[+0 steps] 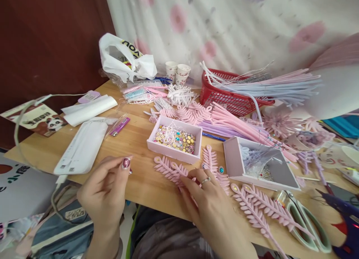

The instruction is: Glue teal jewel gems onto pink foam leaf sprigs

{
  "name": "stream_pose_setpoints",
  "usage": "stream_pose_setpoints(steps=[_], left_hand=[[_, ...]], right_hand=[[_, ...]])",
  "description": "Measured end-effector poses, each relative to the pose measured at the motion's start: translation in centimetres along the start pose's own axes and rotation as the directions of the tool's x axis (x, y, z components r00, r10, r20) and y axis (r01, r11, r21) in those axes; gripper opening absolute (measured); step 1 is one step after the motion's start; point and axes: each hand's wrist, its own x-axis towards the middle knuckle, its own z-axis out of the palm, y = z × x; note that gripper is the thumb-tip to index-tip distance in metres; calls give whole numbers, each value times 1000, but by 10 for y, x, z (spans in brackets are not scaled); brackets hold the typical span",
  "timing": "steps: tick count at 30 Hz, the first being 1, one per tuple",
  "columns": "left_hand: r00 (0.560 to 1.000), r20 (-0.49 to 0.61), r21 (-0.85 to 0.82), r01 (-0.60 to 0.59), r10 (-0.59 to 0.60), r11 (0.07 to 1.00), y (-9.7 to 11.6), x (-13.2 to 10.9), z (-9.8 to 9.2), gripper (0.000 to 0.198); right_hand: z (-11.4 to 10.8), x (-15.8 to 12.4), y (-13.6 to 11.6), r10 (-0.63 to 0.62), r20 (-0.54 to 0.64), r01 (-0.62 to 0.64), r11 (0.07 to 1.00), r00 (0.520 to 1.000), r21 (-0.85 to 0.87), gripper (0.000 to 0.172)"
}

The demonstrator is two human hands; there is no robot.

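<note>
My left hand (105,193) is raised over the table's front edge, thumb and fingertips pinched together. Whatever may be between them is too small to make out. My right hand (209,199) reaches down to the table with bent fingers, closed on a pink pipe-cleaner leaf sprig (179,169); its fingertips are partly hidden. Another pink sprig (209,160) lies just behind this hand, beside a small teal gem (221,170). Behind both hands stands a pale box (174,151) of gold-backed gems, beads and tangled white thread. More sprigs (254,206) lie to the right of my right wrist.
At right are a second pale box (280,182) holding plastic bags, scissors (304,221) and a dark blue glue gun (342,218). A red basket (224,94) of pipe cleaners stands at the back. To the left lie a purple lighter (120,127) and a white corded device (84,148).
</note>
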Motion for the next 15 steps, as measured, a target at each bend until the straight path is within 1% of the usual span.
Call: stream_pose_setpoints(steps=[2,4,6,8,10,12,14,15], left_hand=[[1000,11,-8,19,-19,1000,-2,-2,1,5],[999,24,-12,26,-25,1000,-3,-3,3,4],[998,39,2,39,-39,999,-4,-5,5,4],[997,70,18,35,-37,999,-4,-6,7,9],[990,143,30,7,-11,1000,-2,-7,10,17],[975,218,24,-38,32,999,3,-8,12,26],[950,303,36,-93,78,995,11,-6,14,31],[927,358,49,-142,115,989,16,-3,15,32]], right_hand=[[-1,0,-3,10,18,-10,1000,1000,20,16],[-5,-5,-3,32,1,-32,997,999,72,16],[-11,-13,1,46,-71,-36,990,996,138,16],[-19,-24,7,48,-182,-12,980,982,196,16],[-26,-35,14,44,-284,25,972,958,234,19],[-32,-46,21,45,-349,44,969,936,244,22],[-34,-54,29,65,-390,39,967,919,253,20],[-34,-57,33,82,-416,33,965,906,261,19]])
